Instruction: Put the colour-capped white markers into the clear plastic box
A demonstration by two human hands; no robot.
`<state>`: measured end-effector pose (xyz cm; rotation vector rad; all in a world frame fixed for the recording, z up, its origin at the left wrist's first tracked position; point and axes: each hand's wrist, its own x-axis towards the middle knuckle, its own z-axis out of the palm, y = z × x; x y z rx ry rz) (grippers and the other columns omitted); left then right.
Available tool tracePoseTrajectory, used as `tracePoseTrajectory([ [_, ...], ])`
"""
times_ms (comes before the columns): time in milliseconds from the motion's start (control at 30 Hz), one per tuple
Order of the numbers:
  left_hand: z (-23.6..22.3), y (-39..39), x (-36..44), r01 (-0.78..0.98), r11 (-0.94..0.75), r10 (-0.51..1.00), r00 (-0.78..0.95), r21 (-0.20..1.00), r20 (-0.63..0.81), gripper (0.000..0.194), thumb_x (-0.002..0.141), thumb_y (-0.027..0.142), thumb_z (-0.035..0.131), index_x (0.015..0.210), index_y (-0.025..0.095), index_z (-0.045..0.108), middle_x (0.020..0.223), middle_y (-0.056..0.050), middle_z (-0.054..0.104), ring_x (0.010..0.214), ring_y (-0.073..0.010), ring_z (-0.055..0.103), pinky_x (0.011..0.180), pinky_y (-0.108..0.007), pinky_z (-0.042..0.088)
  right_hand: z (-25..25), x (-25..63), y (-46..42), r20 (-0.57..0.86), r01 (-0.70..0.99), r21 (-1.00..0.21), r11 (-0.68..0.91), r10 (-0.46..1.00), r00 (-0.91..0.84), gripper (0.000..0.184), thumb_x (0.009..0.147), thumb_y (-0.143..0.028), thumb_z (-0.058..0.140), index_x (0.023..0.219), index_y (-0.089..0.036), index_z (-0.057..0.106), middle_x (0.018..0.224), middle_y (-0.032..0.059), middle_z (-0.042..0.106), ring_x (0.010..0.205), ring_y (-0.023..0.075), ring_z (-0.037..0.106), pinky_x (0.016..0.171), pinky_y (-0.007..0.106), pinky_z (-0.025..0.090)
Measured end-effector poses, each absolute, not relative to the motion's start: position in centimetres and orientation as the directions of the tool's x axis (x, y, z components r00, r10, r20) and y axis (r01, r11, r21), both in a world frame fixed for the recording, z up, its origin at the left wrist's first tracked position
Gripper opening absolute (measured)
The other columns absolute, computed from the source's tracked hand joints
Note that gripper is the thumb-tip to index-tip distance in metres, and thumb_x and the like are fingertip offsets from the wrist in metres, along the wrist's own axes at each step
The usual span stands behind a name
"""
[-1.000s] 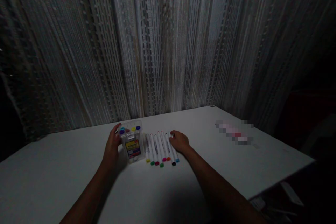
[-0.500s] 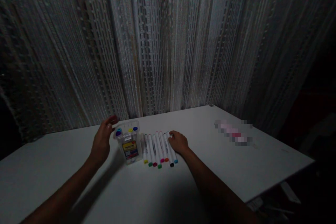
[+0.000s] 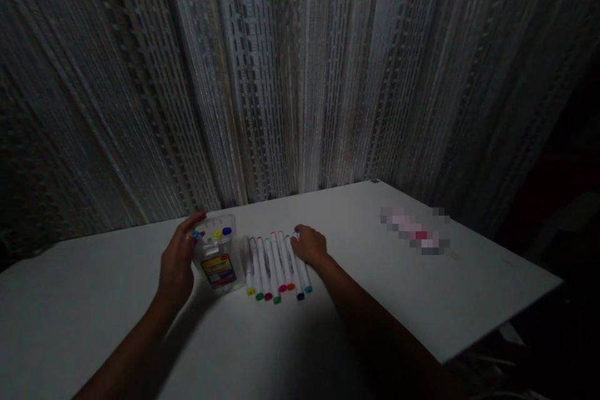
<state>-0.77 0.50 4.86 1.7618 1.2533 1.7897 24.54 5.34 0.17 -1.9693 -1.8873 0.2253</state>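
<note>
The scene is dim, and much of the left hand (image 3: pixel 178 262) is in shadow. It curls round the left side of a clear box (image 3: pixel 229 253), left of centre in the frame, covering that edge; some fingers go behind, so I cannot tell whether its grip is closed. Blue, yellow and dark blue caps (image 3: pixel 217 234) show near the box's top, and the print on its label (image 3: pixel 218 270) is unreadable.

Just right of the box, eight white markers (image 3: pixel 269 265) lie in a row, coloured ends toward the bottom of the frame. The right hand (image 3: pixel 309 244) touches the upper end of the rightmost one and hides it; whether the grip pinches it I cannot tell.

Both forearms are cut off by the bottom edge. A pixelated pinkish object (image 3: pixel 417 231) lies well apart at right on the white worktop (image 3: pixel 459 300). A striped curtain (image 3: pixel 281 75) fills the upper frame; clutter (image 3: pixel 510 334) at lower right is nearly lost in darkness.
</note>
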Motion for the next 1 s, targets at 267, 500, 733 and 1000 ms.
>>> tracePoseTrajectory([
  [267, 2.0, -0.6, -1.1, 0.141, -0.516, 0.82, -0.204, 0.845, 0.534, 0.077, 0.074, 0.062, 0.051, 0.133, 0.017, 0.034, 0.126, -0.012, 0.051, 0.106, -0.0253, 0.054, 0.086, -0.032, 0.045, 0.3, 24.8, 5.0, 0.147, 0.921, -0.388, 0.031, 0.989, 0.029, 0.04, 0.081, -0.033, 0.042, 0.118, -0.023, 0.054, 0.109, 0.0042, 0.064, 0.1, 0.0187, 0.058, 0.082, 0.029, 0.041],
  [500, 2.2, -0.4, -1.4, 0.114, -0.493, 0.838, -0.206, 0.863, 0.506, 0.081, 0.069, 0.062, 0.057, 0.132, 0.017, 0.035, 0.121, -0.013, 0.053, 0.113, -0.0282, 0.049, 0.097, -0.038, 0.038, 0.3, 24.6, 4.4, 0.165, 0.926, -0.374, 0.047, 0.986, 0.017, 0.04, 0.081, -0.033, 0.043, 0.118, -0.023, 0.054, 0.108, 0.0041, 0.064, 0.1, 0.0189, 0.058, 0.081, 0.028, 0.041],
  [733, 1.9, 0.2, -1.7, 0.1, -0.481, 0.848, -0.199, 0.871, 0.491, 0.072, 0.071, 0.056, 0.058, 0.131, 0.022, 0.037, 0.115, -0.008, 0.058, 0.109, -0.0264, 0.052, 0.096, -0.038, 0.04, 0.4, 24.6, 4.4, 0.169, 0.921, -0.387, 0.057, 0.986, 0.01, 0.039, 0.081, -0.032, 0.043, 0.117, -0.022, 0.054, 0.108, 0.0046, 0.064, 0.099, 0.0175, 0.057, 0.081, 0.027, 0.04],
  [1000, 2.3, -0.3, -1.2, 0.132, -0.473, 0.853, -0.179, 0.871, 0.49, 0.068, 0.075, 0.051, 0.057, 0.132, 0.021, 0.035, 0.108, -0.008, 0.06, 0.101, -0.0257, 0.058, 0.089, -0.039, 0.047, 0.6, 24.4, 4.2, 0.145, 0.922, -0.385, 0.041, 0.989, 0.017, 0.04, 0.081, -0.032, 0.043, 0.118, -0.021, 0.054, 0.108, 0.0052, 0.064, 0.1, 0.0185, 0.058, 0.082, 0.028, 0.04],
])
